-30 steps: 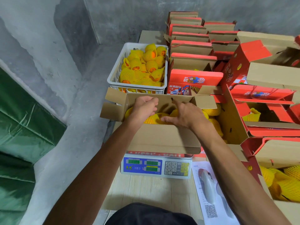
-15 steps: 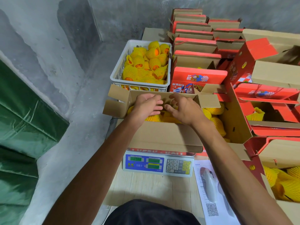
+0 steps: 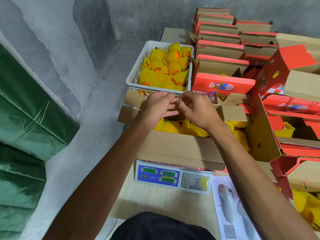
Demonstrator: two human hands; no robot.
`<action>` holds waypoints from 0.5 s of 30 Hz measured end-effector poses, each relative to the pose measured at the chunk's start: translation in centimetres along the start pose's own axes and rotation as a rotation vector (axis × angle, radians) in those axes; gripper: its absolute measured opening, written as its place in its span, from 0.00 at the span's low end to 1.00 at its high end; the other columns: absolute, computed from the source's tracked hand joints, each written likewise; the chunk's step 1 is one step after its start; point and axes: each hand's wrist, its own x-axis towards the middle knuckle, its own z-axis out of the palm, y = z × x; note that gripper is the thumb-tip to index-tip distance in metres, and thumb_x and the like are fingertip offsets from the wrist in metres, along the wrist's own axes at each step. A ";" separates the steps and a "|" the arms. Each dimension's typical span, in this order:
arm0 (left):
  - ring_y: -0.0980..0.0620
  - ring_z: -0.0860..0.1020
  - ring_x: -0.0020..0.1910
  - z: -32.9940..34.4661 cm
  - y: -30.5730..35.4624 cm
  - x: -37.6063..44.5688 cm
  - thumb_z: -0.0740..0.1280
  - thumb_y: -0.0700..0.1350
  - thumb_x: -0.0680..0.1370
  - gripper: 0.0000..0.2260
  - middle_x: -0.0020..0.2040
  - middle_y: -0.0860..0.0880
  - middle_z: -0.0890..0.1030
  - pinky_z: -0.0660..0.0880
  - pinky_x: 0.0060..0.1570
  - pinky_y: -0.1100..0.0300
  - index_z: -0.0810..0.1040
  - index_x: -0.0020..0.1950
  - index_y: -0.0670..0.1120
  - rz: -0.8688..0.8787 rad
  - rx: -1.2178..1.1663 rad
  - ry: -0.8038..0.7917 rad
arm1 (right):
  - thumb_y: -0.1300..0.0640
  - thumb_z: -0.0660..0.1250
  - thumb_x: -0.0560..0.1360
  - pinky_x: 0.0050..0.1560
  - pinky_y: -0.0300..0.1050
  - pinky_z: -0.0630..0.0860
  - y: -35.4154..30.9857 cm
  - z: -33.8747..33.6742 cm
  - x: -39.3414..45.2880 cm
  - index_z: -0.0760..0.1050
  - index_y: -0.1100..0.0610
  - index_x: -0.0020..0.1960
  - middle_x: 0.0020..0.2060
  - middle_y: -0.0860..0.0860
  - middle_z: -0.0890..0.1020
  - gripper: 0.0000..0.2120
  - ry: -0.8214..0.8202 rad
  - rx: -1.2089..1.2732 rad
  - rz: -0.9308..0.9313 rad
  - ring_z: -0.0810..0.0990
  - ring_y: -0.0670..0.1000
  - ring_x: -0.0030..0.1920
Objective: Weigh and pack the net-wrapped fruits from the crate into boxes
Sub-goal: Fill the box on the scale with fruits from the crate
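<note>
We stand at a wooden bench with an open cardboard box [image 3: 180,149] sitting on the weighing scale [image 3: 173,177]. The box holds a layer of net-wrapped fruits [image 3: 171,127], their yellow foam sleeves showing just under our wrists. Our left hand [image 3: 159,108] and right hand [image 3: 199,110] hover over the far edge of the box, fingertips nearly meeting. The fingers of both are loosely bent and hold nothing we can make out; neither hand rests on fruit or on a flap.

Just beyond the box the white crate [image 3: 136,73] is well filled with wrapped fruit, so plenty is left to pack. The scale's green displays are lit, but the digits are too small for us to read, so we cannot say whether this box has reached weight.

To the right, another open carton [image 3: 259,135] also shows yellow nets inside, and red printed boxes [image 3: 223,84] are stacked behind, some with flaps up. A handheld scanner [image 3: 228,203] lies on a printed sheet beside the scale.

Our judgement: this box is mostly filled, not closed. Left to do: confirm weight, fold flaps, carry on with the crate.
</note>
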 end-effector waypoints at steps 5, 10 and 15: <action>0.40 0.84 0.56 -0.3 1.4 2.9 0.65 0.39 0.83 0.12 0.55 0.39 0.83 0.83 0.55 0.48 0.77 0.63 0.34 0.043 -0.001 0.023 | 0.49 0.66 0.80 0.50 0.54 0.80 -0.1 0.1 3.2 0.81 0.54 0.58 0.47 0.50 0.87 0.12 0.033 0.033 -0.013 0.85 0.54 0.49; 0.40 0.84 0.54 -0.3 3.0 8.0 0.66 0.39 0.82 0.14 0.55 0.40 0.81 0.84 0.43 0.55 0.76 0.66 0.35 0.044 0.076 0.073 | 0.49 0.65 0.80 0.50 0.54 0.79 0.9 0.8 7.8 0.80 0.54 0.61 0.53 0.51 0.86 0.14 -0.030 -0.054 -0.004 0.84 0.56 0.54; 0.45 0.84 0.50 -1.5 3.6 14.9 0.68 0.43 0.81 0.12 0.48 0.44 0.81 0.84 0.46 0.51 0.77 0.62 0.39 0.002 0.226 0.133 | 0.48 0.65 0.80 0.53 0.54 0.78 3.3 2.4 13.6 0.78 0.54 0.63 0.57 0.50 0.85 0.15 -0.135 -0.126 0.040 0.82 0.58 0.58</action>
